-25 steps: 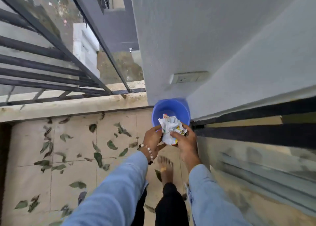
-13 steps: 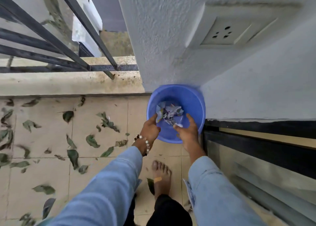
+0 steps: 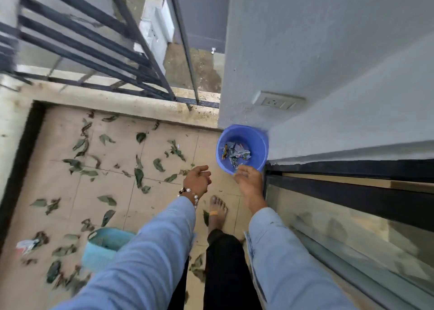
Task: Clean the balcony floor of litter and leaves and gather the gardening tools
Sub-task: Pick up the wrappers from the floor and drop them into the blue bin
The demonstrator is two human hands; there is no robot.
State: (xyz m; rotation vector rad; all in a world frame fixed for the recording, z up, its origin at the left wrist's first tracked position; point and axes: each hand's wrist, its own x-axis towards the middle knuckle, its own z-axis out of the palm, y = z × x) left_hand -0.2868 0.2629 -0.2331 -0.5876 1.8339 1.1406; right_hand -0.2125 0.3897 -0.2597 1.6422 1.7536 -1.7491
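Litter [image 3: 235,153] crumpled inside blue bucket [image 3: 257,140], set in the wall corner | left hand [image 3: 196,180] loose, holding nothing (beaded bracelet at wrist) | right hand [image 3: 249,180] relaxed and empty, over bucket's near rim | leaves [image 3: 138,175] scattered over balcony floor [image 3: 112,206] | teal basket [image 3: 103,248] near left sleeve

Beige tiled floor [image 3: 112,187], grey textured wall [image 3: 305,51] with socket [image 3: 278,103], black railing [image 3: 94,51]
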